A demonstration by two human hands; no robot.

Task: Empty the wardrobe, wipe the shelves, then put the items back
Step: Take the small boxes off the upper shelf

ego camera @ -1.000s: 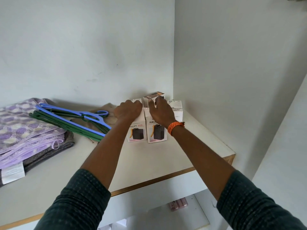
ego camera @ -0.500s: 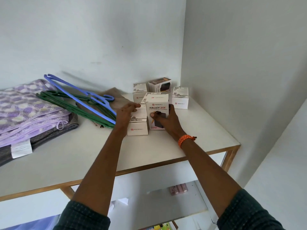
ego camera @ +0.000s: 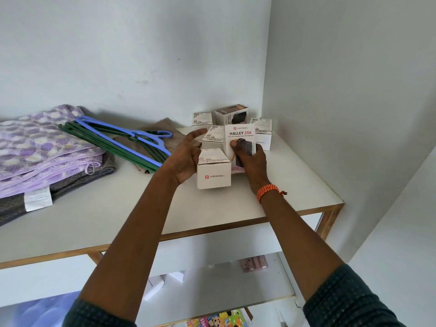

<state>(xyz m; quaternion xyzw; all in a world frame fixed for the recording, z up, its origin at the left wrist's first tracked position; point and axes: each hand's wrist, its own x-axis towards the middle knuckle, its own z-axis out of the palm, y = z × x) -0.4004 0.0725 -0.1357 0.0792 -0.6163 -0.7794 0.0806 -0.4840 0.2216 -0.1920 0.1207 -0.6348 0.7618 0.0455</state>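
Note:
Several small white product boxes stand near the right back corner of the white shelf (ego camera: 295, 185). My right hand (ego camera: 251, 161) grips the upright "Halley 20K" box (ego camera: 240, 135), thumb across its front. My left hand (ego camera: 186, 159) hovers with fingers spread just left of a white Portronics box (ego camera: 213, 172), touching or nearly touching its side. Behind them sit another white box (ego camera: 213, 135), a dark box (ego camera: 232, 114) and two more white boxes (ego camera: 262, 131) by the side wall.
Blue and green plastic hangers (ego camera: 122, 141) lie on a brown cloth (ego camera: 165, 128) mid-shelf. Folded purple and grey blankets (ego camera: 42, 149) fill the left end. A lower shelf (ego camera: 224, 286) holds a pink packet (ego camera: 254, 263) and white boxes. The wardrobe side wall stands at right.
My left hand has come off the boxes and opened beside the front one. My right hand keeps hold of the Halley box, now upright. The view has pulled back slightly.

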